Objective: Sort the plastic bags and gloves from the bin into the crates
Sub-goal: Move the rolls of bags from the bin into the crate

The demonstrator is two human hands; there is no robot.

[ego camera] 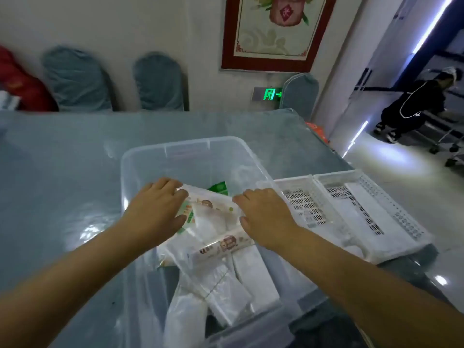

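A clear plastic bin (pixel 140 156) stands on the table in front of me, holding several white plastic bags (pixel 226 287) and printed packs. Above its middle I hold a printed plastic pack (pixel 212 205) by both ends. My left hand (pixel 158 207) grips its left end and my right hand (pixel 263 214) grips its right end. A second printed pack (pixel 226 246) lies just below, under my right wrist. A green packet (pixel 218 187) peeks out behind the held pack. Two white slotted crates (pixel 391 204) sit side by side to the right of the bin, with white items inside.
The table wears a blue-grey cloth under clear plastic film (pixel 62 159). Covered chairs (pixel 75 79) stand along the far wall. At the far right a person in dark clothes (pixel 414 109) bends over a wheeled cart. The table's right edge runs just past the crates.
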